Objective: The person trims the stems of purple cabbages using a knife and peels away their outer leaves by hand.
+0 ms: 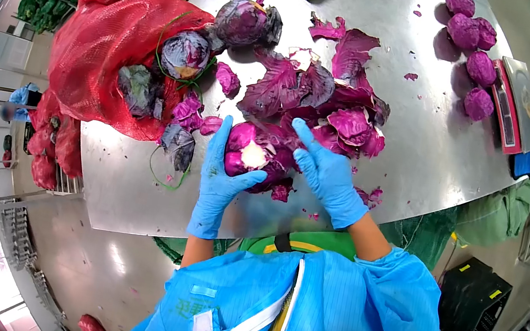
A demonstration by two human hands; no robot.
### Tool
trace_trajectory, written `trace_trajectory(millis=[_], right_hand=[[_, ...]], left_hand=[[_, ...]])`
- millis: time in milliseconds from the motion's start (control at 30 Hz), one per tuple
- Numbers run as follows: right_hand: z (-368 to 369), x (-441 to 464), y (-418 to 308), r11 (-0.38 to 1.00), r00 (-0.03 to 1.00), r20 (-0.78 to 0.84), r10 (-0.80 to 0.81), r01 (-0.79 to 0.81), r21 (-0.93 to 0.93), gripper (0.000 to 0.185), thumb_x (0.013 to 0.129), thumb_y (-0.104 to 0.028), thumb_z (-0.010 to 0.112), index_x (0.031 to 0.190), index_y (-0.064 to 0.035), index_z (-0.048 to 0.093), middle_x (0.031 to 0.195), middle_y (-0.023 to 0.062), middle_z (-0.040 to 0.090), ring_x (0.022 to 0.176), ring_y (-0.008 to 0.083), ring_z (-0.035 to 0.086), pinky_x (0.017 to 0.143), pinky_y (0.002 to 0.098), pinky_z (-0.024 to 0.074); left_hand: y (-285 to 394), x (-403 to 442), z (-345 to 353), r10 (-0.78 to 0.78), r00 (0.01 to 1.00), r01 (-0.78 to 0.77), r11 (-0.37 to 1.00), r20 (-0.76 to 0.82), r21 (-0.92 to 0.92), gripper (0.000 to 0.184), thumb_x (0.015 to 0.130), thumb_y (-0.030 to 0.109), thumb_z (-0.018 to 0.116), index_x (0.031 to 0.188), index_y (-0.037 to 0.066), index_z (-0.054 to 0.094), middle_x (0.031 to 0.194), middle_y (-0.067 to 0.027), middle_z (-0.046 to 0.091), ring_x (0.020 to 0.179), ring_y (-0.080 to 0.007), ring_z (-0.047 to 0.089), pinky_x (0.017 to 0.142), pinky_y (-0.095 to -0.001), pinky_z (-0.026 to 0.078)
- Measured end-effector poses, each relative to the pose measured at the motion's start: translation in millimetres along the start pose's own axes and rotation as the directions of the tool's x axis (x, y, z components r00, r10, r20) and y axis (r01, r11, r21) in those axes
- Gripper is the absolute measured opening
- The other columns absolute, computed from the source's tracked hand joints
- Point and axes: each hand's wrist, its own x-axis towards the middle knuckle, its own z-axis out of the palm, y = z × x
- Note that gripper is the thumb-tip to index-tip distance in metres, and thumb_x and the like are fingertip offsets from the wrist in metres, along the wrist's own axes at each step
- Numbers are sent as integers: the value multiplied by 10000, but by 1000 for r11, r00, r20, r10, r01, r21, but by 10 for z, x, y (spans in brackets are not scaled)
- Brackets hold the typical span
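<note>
The cabbage (273, 158) is purple with a white core (254, 156), the gloves (335, 186) sky-blue, the sack (94, 63) red, the tabletop (435, 152) silver.

Can't actually read any text here tbh. There's some green lettering (199, 309) on the left side of the blue coat (353, 306), but it's too small and blurry. Same deal with the yellow labels (494, 294) on the black crates (463, 300), near right.

bare table (421, 156) is offering a wide lane right of the grip, past the right hand (334, 183), leaves (284, 90) are blocking just beyond it, red sack (97, 60) is bulging beyond and left, heads (464, 32) are bounding the lane far right
</note>
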Motion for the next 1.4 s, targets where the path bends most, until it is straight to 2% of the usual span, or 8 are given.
trace_trajectory(millis=[167, 733, 967, 1100, 1133, 1200, 1267, 1400], right_hand=[[-13, 127, -84, 981, 993, 93, -70, 86, -172, 663, 961, -481, 474, 1485, -104, 324, 685, 133, 629, 493, 271, 585, 422, 411, 418], [188, 379, -73, 865, 976, 183, -116, 190, -464, 683, 962, -501, 439, 1423, 1, 393, 633, 96, 593, 475, 201, 570, 377, 378, 394], [330, 330, 91, 970, 994, -103, -19, -6, -242, 533, 949, -512, 459, 1218, -76, 605, 660, 124, 616, 522, 256, 606, 428, 397, 438], [260, 574, 148, 959, 983, -17, 185, -184, -215, 503, 933, -546, 454, 792, -93, 619, 740, 144, 656, 677, 363, 648, 556, 480, 486], [260, 677, 249, 913, 939, 67, 337, -309, -266, 523, 945, -552, 427, 859, -93, 663, 794, 176, 667, 723, 382, 647, 615, 464, 507], [394, 578, 424, 921, 956, -39, 292, -270, 282, 481, 920, -537, 518, 992, -94, 692, 841, 201, 675, 780, 344, 668, 677, 413, 523], [87, 558, 205, 798, 855, 252, 453, -515, 313, 476, 856, -492, 654, 1112, -90, 682, 887, 181, 690, 823, 258, 678, 739, 356, 521], [241, 489, 344, 793, 869, 278, 409, -489, 364, 517, 794, -442, 754, 1123, -50, 674, 918, 110, 700, 799, 141, 633, 762, 281, 512]], left_hand=[[-151, 64, 129, -31, 999, 31, 999, -10, -44, 1175, 554, 390, 908, 1443, -46, 277, 1418, -211, 378, 1299, -309, 419, 1092, -410, 347], [-88, 160, 202, 7, 1000, -7, 1000, 9, 18, 1148, 559, 433, 896, 1406, -59, 297, 1330, -204, 416, 1222, -313, 465, 1035, -407, 396], [-20, 281, 339, -4, 1000, 8, 985, -25, 174, 1139, 548, 438, 889, 1396, -60, 315, 1275, -226, 454, 1192, -328, 481, 1017, -407, 407], [67, 145, 442, 74, 996, -64, 977, -40, 205, 1161, 551, 430, 883, 1429, -40, 286, 1334, -244, 432, 1207, -378, 459, 1037, -436, 383], [181, 70, 467, 192, 981, -185, 911, 17, 369, 1178, 544, 419, 884, 1440, -34, 268, 1374, -252, 408, 1242, -398, 424, 1061, -458, 352], [160, -17, 538, 303, 953, -279, 882, -3, 380, 1205, 539, 421, 883, 1455, -27, 243, 1390, -253, 390, 1268, -399, 395, 1069, -469, 337], [194, 36, 377, 223, 975, -220, 939, 20, 265, 1147, 542, 406, 886, 1439, -16, 309, 1432, -218, 369, 1311, -382, 367, 1106, -461, 305], [231, 55, -25, 170, 966, -219, 938, 194, 270, 1199, 541, 441, 887, 1478, 16, 271, 1447, -269, 322, 1339, -398, 332, 1090, -476, 317]])
